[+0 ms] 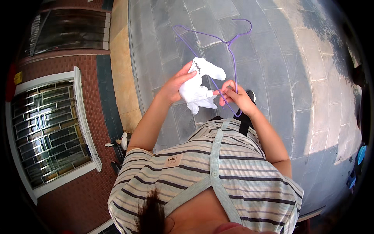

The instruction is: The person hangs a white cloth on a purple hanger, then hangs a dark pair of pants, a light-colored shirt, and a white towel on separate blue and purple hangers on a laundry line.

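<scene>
My left hand (174,86) is closed on a bunched piece of white fabric (190,91) that looks like a pair of socks, with dark lettering near the top edge. One rounded end of it droops over the lower bar of a purple clothes hanger (234,58). The hanger is tilted, its hook pointing away and to the right. My right hand (240,98) is at the hanger's near corner, its fingers bent around the thin wire. Its fingertips come close to the loose edge of the fabric; whether they touch it I cannot tell.
Grey paving slabs (163,43) spread beneath my hands, with a sunlit strip to the right. On the left runs a brick wall (89,113) with a barred window (50,130). A dark shoe (252,96) shows past my right wrist. Blue objects (361,155) are at the far right edge.
</scene>
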Tool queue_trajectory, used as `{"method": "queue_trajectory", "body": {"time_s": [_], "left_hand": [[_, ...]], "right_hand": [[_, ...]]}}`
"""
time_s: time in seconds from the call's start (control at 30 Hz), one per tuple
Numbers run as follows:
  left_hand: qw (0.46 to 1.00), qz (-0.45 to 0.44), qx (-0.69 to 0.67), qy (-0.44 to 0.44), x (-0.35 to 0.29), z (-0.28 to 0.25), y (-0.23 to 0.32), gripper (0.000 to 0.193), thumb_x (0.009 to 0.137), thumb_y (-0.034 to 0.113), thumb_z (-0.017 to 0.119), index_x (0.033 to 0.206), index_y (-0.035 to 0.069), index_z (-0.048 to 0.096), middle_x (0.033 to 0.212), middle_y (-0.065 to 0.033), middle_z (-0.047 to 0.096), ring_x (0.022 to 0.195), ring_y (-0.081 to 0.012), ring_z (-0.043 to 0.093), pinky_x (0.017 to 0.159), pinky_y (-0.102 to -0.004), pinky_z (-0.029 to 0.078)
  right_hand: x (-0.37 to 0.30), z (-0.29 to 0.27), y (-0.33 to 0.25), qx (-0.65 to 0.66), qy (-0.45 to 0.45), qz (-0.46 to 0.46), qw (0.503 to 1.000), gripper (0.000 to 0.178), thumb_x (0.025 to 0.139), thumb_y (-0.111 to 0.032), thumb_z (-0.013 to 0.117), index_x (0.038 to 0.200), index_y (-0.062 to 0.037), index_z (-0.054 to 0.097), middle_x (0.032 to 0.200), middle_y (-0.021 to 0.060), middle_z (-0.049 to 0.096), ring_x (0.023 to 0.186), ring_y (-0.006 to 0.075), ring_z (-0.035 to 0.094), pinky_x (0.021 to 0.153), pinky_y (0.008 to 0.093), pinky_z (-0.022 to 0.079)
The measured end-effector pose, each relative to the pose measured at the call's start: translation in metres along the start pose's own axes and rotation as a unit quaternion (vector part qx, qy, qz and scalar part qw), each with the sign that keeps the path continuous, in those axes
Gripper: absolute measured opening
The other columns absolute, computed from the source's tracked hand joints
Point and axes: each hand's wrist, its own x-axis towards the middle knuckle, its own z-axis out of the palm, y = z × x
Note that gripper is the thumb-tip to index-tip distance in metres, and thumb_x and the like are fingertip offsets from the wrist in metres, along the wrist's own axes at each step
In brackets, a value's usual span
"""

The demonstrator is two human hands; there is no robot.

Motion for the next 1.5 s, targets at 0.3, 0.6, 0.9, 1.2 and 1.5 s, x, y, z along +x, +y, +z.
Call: {"method": "queue_trajectory", "body": {"time_s": [0.3, 0.6, 0.9, 1.2, 1.5], "left_hand": [[0.996, 0.032, -0.075, -0.035, 0.130, 0.010, 0.077, 0.055, 0.091, 0.012, 0.050, 0.140, 0.007, 0.026, 0.127, -0.0077, 0.046, 0.113, -0.0166, 0.050, 0.090, -0.0319, 0.045], [0.997, 0.056, 0.020, -0.041, 0.300, -0.042, 0.165, 0.043, 0.091, 0.020, 0.054, 0.129, 0.003, 0.041, 0.111, -0.0072, 0.057, 0.099, -0.0140, 0.058, 0.082, -0.0281, 0.049], [0.980, 0.112, 0.166, 0.023, 0.441, -0.084, 0.281, 0.027, 0.093, 0.025, 0.053, 0.105, 0.002, 0.059, 0.091, -0.0001, 0.060, 0.086, -0.0060, 0.054, 0.074, -0.0224, 0.043], [0.900, 0.280, 0.310, 0.124, 0.556, -0.141, 0.380, 0.022, 0.091, 0.019, 0.056, 0.100, 0.000, 0.062, 0.099, -0.0044, 0.051, 0.090, -0.0148, 0.050, 0.076, -0.0269, 0.040], [0.936, 0.210, 0.256, 0.116, 0.666, -0.163, 0.491, 0.021, 0.088, 0.021, 0.060, 0.096, 0.001, 0.063, 0.101, -0.0047, 0.053, 0.096, -0.0145, 0.050, 0.084, -0.0282, 0.040]], "right_hand": [[0.099, -0.082, -0.107, -0.025, 0.018, -0.082, 0.996, 0.009, 0.093, -0.002, 0.046, 0.102, -0.0042, 0.044, 0.101, 0.0146, 0.063, 0.067, 0.0112, 0.057, 0.064, 0.0247, 0.048], [0.216, -0.147, -0.224, -0.142, 0.119, -0.108, 0.977, 0.051, 0.089, 0.001, 0.051, 0.137, -0.0066, 0.034, 0.095, 0.0075, 0.064, 0.064, 0.0089, 0.053, 0.062, 0.0228, 0.046], [0.334, -0.209, -0.340, -0.215, 0.129, -0.043, 0.967, 0.042, 0.090, 0.000, 0.050, 0.132, -0.0032, 0.043, 0.093, 0.0068, 0.062, 0.065, 0.0079, 0.051, 0.061, 0.0220, 0.045], [0.476, -0.281, -0.450, -0.275, 0.100, -0.071, 0.954, 0.045, 0.086, 0.001, 0.056, 0.129, -0.0104, 0.047, 0.082, 0.0027, 0.057, 0.065, 0.0088, 0.051, 0.061, 0.0229, 0.045], [0.598, -0.329, -0.572, -0.386, 0.043, -0.063, 0.919, 0.031, 0.086, -0.002, 0.057, 0.117, -0.0079, 0.056, 0.079, 0.0041, 0.061, 0.062, 0.0109, 0.053, 0.060, 0.0256, 0.047]]}}
